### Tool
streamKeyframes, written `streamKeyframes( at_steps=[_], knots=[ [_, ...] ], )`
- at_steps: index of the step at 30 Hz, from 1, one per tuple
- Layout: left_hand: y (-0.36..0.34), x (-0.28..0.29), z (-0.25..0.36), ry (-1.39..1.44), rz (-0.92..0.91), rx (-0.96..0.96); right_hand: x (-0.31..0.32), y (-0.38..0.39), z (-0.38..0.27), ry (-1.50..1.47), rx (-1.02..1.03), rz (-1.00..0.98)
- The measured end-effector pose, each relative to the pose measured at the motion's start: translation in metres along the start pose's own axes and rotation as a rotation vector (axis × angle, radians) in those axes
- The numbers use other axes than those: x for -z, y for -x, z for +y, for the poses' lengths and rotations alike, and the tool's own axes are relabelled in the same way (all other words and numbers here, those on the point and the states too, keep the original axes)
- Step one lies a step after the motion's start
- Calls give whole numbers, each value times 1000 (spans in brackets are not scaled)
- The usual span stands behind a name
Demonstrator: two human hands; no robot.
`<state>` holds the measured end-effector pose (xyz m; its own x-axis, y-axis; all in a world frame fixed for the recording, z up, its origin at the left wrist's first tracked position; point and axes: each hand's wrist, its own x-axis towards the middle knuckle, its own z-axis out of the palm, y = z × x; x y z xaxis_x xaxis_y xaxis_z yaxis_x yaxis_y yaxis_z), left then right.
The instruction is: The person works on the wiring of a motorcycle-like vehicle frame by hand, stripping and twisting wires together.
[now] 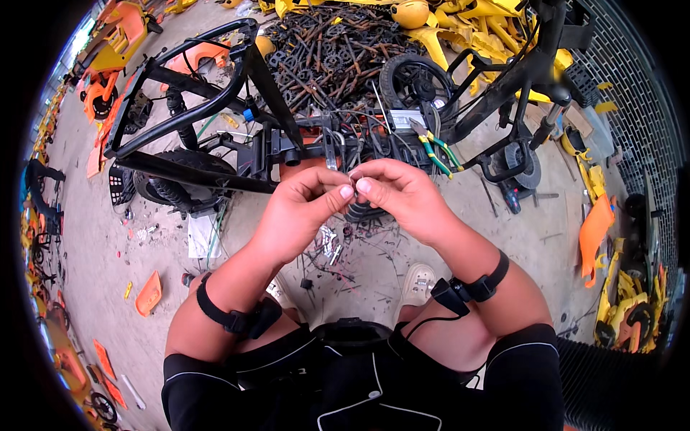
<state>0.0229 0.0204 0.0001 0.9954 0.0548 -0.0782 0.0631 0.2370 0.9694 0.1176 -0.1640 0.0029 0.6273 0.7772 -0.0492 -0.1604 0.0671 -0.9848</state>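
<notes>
A black scooter frame (201,93) is seen lying on the concrete floor (93,237). Just in front of it, the left hand (302,205) and right hand (399,190) are pinched together on a small metal part (351,177), fingertips touching. Green-handled pliers (431,147) are laid on the frame's right end.

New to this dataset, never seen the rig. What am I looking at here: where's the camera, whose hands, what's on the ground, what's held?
There is no robot: one fisheye camera worn on a person's head looks down, so straight edges bend near the rim. The forearms coming up from the lower edge are the wearer's own, each with a black strap band. The left hand and right hand meet fingertip to fingertip, pinching something small, too small to identify. Beyond them a black tubular vehicle frame with small wheels lies on a concrete floor. Green-handled pliers rest on it. Orange and yellow plastic parts and a heap of dark scrap pieces lie around.
</notes>
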Motion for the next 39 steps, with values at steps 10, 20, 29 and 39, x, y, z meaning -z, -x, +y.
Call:
streamKeyframes(
  at_steps=[10,20,29,39],
  knots=[
    [4,-7,5,-23,-9,73,1,3,-8,-99,-21,91],
    [-4,-5,6,-487,14,-169,9,0,-5,-399,-244,22],
    [-13,0,5,-684,-5,-332,14,-8,-9,-477,-425,-152],
    [-13,0,1,-716,18,-311,14,-12,-8,-395,-458,-97]
  ],
)
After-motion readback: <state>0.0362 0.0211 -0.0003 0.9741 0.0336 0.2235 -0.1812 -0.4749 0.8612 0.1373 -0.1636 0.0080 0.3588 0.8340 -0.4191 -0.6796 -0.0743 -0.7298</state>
